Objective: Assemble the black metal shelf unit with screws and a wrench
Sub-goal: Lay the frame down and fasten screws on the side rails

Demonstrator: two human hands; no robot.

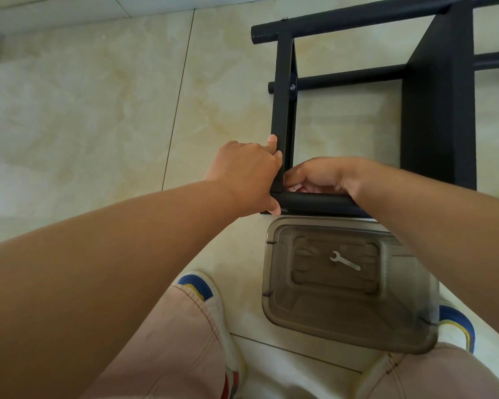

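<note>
tiled floor (98, 110); left hand (247, 171) grips shelf frame (283, 110) corner, right hand (317, 175) pinches there inside.

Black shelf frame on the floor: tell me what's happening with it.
A person crouches over the black metal shelf frame on the tiled floor. The left hand grips the corner where an upright panel meets the round black tube; the right hand works inside that corner. The small silver wrench lies unused in the clear plastic container.

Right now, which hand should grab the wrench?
Probably the right hand: its arm passes just above the wrench in the clear box, while the left hand grips the frame corner, steadying it.
</note>
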